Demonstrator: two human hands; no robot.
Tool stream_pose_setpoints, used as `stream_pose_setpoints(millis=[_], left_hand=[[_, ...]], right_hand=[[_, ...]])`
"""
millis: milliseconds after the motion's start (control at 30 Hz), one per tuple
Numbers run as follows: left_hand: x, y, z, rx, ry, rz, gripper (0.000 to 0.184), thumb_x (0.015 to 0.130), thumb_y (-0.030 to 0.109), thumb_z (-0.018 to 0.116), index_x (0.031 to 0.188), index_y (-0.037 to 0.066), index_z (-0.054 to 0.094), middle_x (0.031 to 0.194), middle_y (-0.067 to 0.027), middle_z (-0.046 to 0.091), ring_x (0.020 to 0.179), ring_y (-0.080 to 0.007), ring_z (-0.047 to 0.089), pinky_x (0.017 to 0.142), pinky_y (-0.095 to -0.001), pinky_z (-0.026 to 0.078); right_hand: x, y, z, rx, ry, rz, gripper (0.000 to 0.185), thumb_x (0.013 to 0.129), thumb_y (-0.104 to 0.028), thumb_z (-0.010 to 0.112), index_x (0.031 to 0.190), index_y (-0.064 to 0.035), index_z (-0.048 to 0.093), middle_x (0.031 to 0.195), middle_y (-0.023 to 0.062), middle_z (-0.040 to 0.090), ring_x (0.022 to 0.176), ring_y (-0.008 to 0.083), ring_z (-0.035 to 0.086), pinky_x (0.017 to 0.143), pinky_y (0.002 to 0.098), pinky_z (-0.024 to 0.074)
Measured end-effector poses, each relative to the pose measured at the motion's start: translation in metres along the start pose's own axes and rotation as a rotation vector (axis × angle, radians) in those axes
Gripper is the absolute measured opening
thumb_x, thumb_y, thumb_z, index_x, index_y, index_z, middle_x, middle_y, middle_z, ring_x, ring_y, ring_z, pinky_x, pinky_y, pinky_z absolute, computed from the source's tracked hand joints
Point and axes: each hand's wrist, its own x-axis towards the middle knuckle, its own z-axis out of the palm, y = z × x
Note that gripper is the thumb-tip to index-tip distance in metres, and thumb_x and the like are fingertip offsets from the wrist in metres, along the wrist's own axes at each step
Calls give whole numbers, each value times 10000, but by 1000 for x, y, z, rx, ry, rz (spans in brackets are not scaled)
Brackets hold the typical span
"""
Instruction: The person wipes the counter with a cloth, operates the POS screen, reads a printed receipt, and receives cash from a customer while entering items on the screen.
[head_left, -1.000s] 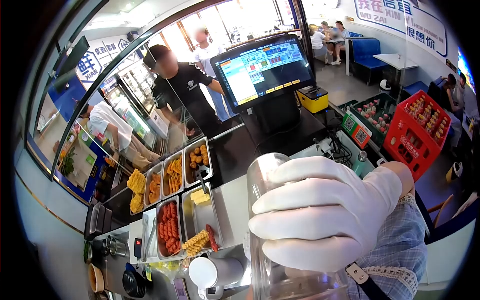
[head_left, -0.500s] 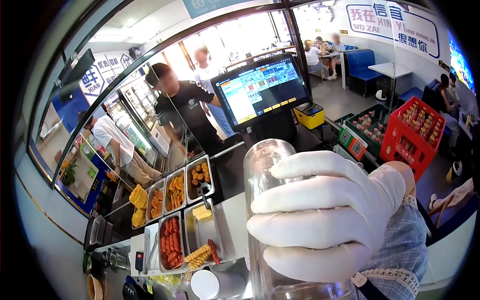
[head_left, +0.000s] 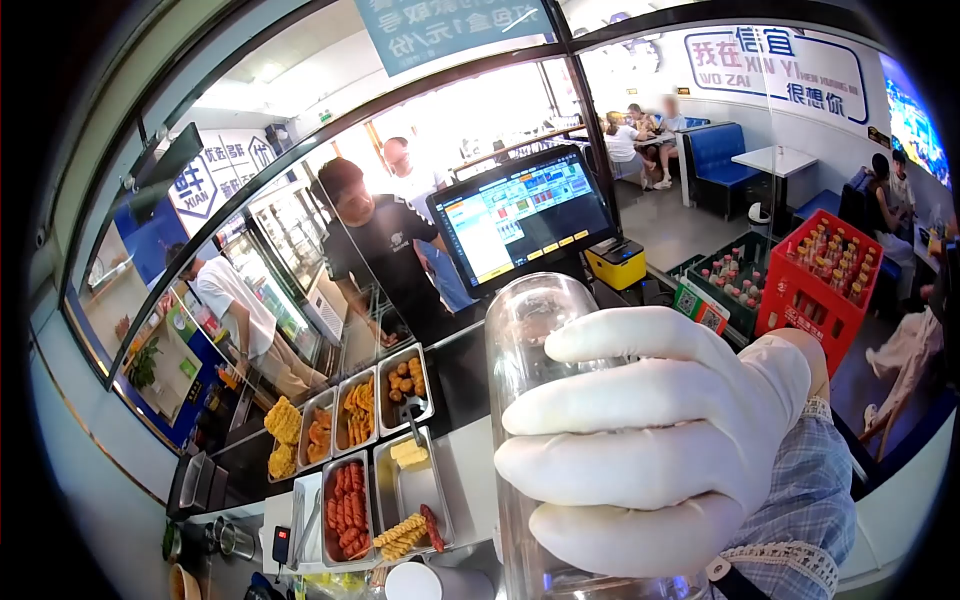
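Container (head_left: 520, 315), head view: the clear cylindrical body was located in the foreground, to the right of the metal trays, and held off to the side of them by the right hand (head_left: 690, 450). The rounded end pointed away from the wearer. The gloved fingers (head_left: 620, 460) were closed around the wall, set side by side with slight gaps; the thumb was hidden. This spread probably shared the load along the smooth wall and limited slip, while the rounded end was left uncovered. The left hand was out of view; its state could not be determined.

The tabletop (head_left: 468, 465) carried the trays side by side, one food type to most of them, presumably for separation and easy selection. In the nearest tray (head_left: 415, 495), yellow pieces (head_left: 408, 454) lay at the far end and twisted pieces (head_left: 400, 537) at the near end, with bare metal between. A black-handled utensil (head_left: 413, 423) leaned with its handle raised, likely for quick grasping. The display (head_left: 525, 215) was angled toward the wearer, evidently for reading from the working side
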Motion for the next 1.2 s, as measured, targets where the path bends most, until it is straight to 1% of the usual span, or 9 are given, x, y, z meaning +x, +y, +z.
stream_pose_setpoints(millis=[167, 267, 367, 600, 733, 833, 933, 1033, 1200], left_hand=[[6, 23, 48, -100, 112, -67, 407, 906, 87, 530, 1310, 51, 536, 1372, -203, 498, 1290, -380, 449, 1084, -443, 365], [-22, 3, 6, -758, 335, -390, 395, 906, 91, 531, 1299, 47, 545, 1361, -204, 509, 1279, -377, 462, 1074, -443, 376], [-102, -125, -233, -1205, 656, -541, 385, 906, 94, 532, 1287, 43, 554, 1349, -205, 519, 1268, -375, 475, 1064, -444, 386], [-97, -116, -220, -1181, 655, -545, 363, 905, 101, 548, 1263, 41, 576, 1354, -199, 519, 1263, -384, 476, 1062, -443, 387], [-76, -82, -130, -1027, 676, -461, 373, 912, 117, 553, 1278, 43, 567, 1358, -216, 509, 1282, -382, 460, 1078, -433, 376], [-77, -85, -145, -1063, 640, -533, 330, 805, 86, 619, 1131, 38, 613, 1256, -157, 594, 1177, -360, 544, 1028, -472, 405], [-79, -93, -168, -1109, 684, -567, 308, 829, 63, 599, 1134, 23, 587, 1233, -197, 590, 1158, -408, 538, 1022, -518, 392], [-88, -113, -211, -1100, 649, -568, 289, 845, 57, 587, 1132, 25, 587, 1232, -197, 590, 1158, -408, 538, 1021, -517, 391], [-85, -101, -189, -1079, 628, -564, 307, 863, 81, 575, 1163, 20, 589, 1267, -186, 576, 1200, -381, 524, 1067, -498, 358]], right_hand=[[1, -3, -9, -39, -32, 7, 152, 725, -102, 690, 857, -110, 614, 971, 40, 658, 871, 216, 643, 769, 397, 529], [1, 0, -14, -52, -36, -20, 159, 718, -104, 692, 855, -111, 612, 960, 40, 658, 866, 215, 643, 764, 396, 532], [-2, -2, -18, -78, -25, -12, 156, 717, -105, 695, 849, -111, 612, 962, 43, 662, 872, 215, 643, 762, 401, 533], [-13, -1, -29, -119, -79, 66, 170, 707, -92, 696, 861, -101, 624, 980, 54, 668, 869, 220, 645, 767, 403, 535], [-31, 8, -31, 17, -162, 43, 178, 718, -71, 684, 890, -59, 638, 1002, 88, 667, 891, 238, 644, 808, 410, 534], [-43, 9, -36, 128, -267, 135, 245, 751, -116, 703, 957, -6, 632, 1043, 133, 650, 946, 265, 633, 877, 439, 512], [-72, 17, -33, 461, -410, 378, 614, 720, -300, 785, 1192, 5, 540, 1172, 142, 595, 1034, 313, 599, 913, 444, 485], [-99, 21, -30, 660, -424, 642, 730, 649, -336, 854, 1215, -10, 528, 1152, 103, 582, 1036, 287, 583, 937, 385, 455], [-186, 5, -19, 576, -479, 1204, 715, 625, -190, 839, 1242, -27, 515, 1163, 108, 587, 1079, 241, 589, 944, 357, 464]])
